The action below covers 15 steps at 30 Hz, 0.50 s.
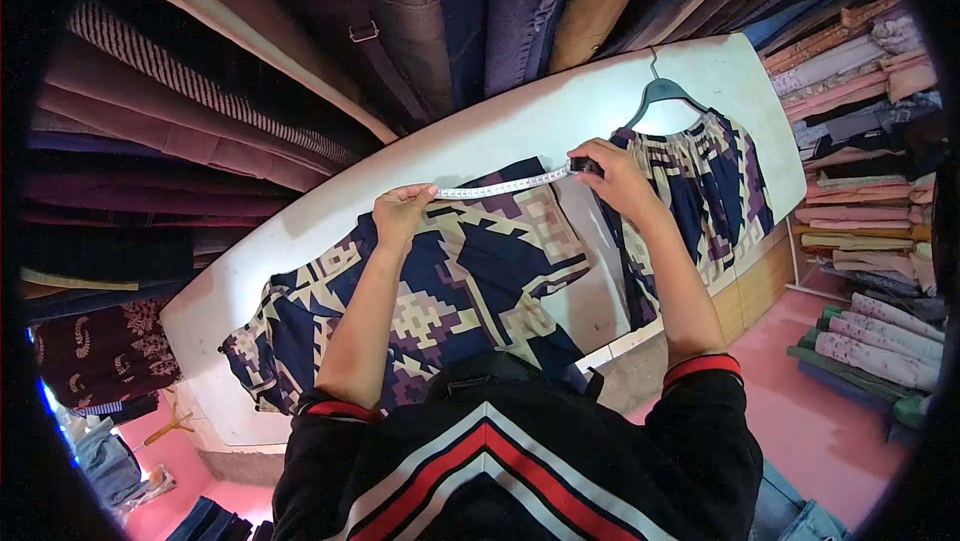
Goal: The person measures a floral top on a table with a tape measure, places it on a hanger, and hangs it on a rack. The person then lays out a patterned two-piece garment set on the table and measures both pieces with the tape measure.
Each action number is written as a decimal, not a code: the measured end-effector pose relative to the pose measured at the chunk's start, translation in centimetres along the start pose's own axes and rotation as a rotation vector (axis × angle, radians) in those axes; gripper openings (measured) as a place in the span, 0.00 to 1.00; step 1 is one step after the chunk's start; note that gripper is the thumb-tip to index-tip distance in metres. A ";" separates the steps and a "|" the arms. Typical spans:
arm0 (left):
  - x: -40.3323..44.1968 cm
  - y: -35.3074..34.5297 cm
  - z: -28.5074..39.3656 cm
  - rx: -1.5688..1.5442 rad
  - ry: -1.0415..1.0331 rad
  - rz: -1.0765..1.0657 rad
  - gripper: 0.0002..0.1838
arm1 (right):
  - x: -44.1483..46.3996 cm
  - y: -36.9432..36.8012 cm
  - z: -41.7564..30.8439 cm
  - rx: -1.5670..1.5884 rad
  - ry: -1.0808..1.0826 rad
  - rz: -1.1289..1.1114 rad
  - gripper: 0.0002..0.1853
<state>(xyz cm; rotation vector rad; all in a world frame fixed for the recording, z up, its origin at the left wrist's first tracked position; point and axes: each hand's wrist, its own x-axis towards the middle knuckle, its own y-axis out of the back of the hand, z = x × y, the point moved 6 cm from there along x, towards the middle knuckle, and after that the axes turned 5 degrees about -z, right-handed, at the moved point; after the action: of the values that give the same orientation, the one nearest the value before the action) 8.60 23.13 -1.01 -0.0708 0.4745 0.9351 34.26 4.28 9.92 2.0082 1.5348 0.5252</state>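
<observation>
A white measuring tape (500, 188) stretches between my hands over a patterned garment (470, 271) in navy, cream and purple, spread on a white table. Its left end is pinched in my left hand (402, 211), near the garment's upper edge. My right hand (610, 173) is closed round the dark tape case (583, 167) at the other end. Just right of that hand lies a second patterned garment (700, 181) with a gathered neckline, on a dark hanger (664, 94).
The white table (520, 121) runs across the view. Hanging clothes (190, 121) crowd the left and far side. Folded clothes (860, 211) are stacked on the right. A pink floor (790, 381) shows below, with rolled clothes (880, 336) at the right.
</observation>
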 end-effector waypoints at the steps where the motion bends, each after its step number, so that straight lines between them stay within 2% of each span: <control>1: 0.0 0.0 0.0 0.014 0.013 0.013 0.12 | 0.5 -0.1 0.2 -0.007 0.033 0.004 0.16; 3: -0.1 0.2 -0.1 -0.054 -0.002 0.017 0.11 | 1.2 -0.3 0.3 -0.023 0.098 0.012 0.16; 6: -0.1 0.8 0.1 -0.078 0.020 0.038 0.11 | 1.5 -0.5 0.6 -0.045 -0.016 -0.088 0.15; 9: 0.3 1.1 -0.3 -0.106 0.009 0.043 0.11 | 1.5 -0.5 0.0 0.010 -0.027 -0.086 0.16; 15: 0.4 -0.3 -0.2 -0.018 -0.005 0.039 0.10 | 2.3 -1.2 -0.1 -0.039 0.102 -0.077 0.16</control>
<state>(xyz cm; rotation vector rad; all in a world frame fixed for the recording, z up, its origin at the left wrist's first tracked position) 9.00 23.16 -1.40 -0.0762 0.4641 0.9775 33.90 6.73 9.16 1.9104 1.6424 0.6306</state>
